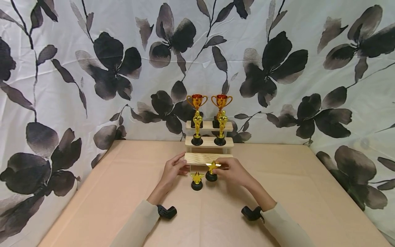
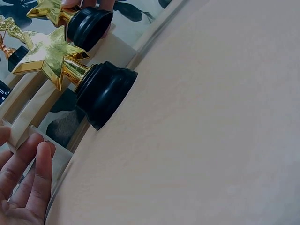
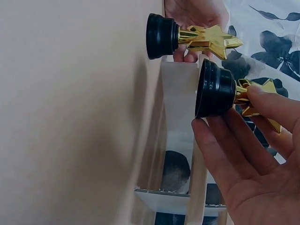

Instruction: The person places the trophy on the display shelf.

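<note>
A three-tier wooden display stand (image 1: 208,159) stands on the table. My left hand (image 1: 172,170) holds the left end of its lowest tier, with thumb and fingertips at the corner (image 2: 21,136). In front of the lowest tier, my right hand (image 1: 232,171) pinches a gold star trophy (image 1: 211,171) by its stem. In the right wrist view, the black base of this held trophy (image 3: 215,89) hangs above the tabletop, tilted in that view. A second star trophy (image 1: 196,181) stands upright on the table to its left, touched by neither hand.
Two gold figure trophies (image 1: 197,128) stand on the middle tier. Behind them, two cup trophies (image 1: 196,101) with handles occupy the top tier. A floral cloth (image 1: 123,113) hangs behind the beige table (image 1: 197,219). Each wrist wears a black device (image 1: 167,212).
</note>
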The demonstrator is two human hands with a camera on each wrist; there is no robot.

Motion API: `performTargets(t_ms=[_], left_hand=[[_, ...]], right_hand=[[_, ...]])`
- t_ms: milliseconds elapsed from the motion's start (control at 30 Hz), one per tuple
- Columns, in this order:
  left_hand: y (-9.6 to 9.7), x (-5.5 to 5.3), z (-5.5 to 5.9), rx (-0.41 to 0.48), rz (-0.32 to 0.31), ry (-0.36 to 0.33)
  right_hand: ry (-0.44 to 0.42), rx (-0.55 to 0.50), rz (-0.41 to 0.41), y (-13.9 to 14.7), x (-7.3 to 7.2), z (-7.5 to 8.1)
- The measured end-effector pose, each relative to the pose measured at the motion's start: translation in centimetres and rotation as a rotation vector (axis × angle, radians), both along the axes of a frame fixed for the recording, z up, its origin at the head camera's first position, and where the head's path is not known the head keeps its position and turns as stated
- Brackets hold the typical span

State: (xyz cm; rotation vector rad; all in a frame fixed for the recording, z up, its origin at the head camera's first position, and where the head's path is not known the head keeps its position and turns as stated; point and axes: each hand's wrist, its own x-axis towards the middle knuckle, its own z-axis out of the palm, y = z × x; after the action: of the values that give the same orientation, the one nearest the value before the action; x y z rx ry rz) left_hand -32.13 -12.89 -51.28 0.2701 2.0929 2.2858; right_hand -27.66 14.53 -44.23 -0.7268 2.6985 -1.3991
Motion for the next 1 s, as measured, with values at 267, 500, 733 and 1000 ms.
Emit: performTargets(t_ms=[267, 500, 733, 1000], left_hand=[[-0.1, 0.1, 0.1, -0.001, -0.004, 0.005], [-0.2, 0.3, 0.2, 0.006, -0.003, 0.007], [-0.3, 0.4, 0.1, 0.001, -0.003, 0.006], [-0.3, 0.4, 0.1, 0.017, -0.013, 0.003]], right_hand=[[0.035, 0.012, -0.007, -0.5, -0.4, 0.5], [0.083, 0.014, 0.011, -0.8, -0.7, 1.1], [0.114, 0.036, 0.009, -1.2, -1.4, 1.5], [0.097, 0.042, -0.003, -2.0, -1.9, 2.2]])
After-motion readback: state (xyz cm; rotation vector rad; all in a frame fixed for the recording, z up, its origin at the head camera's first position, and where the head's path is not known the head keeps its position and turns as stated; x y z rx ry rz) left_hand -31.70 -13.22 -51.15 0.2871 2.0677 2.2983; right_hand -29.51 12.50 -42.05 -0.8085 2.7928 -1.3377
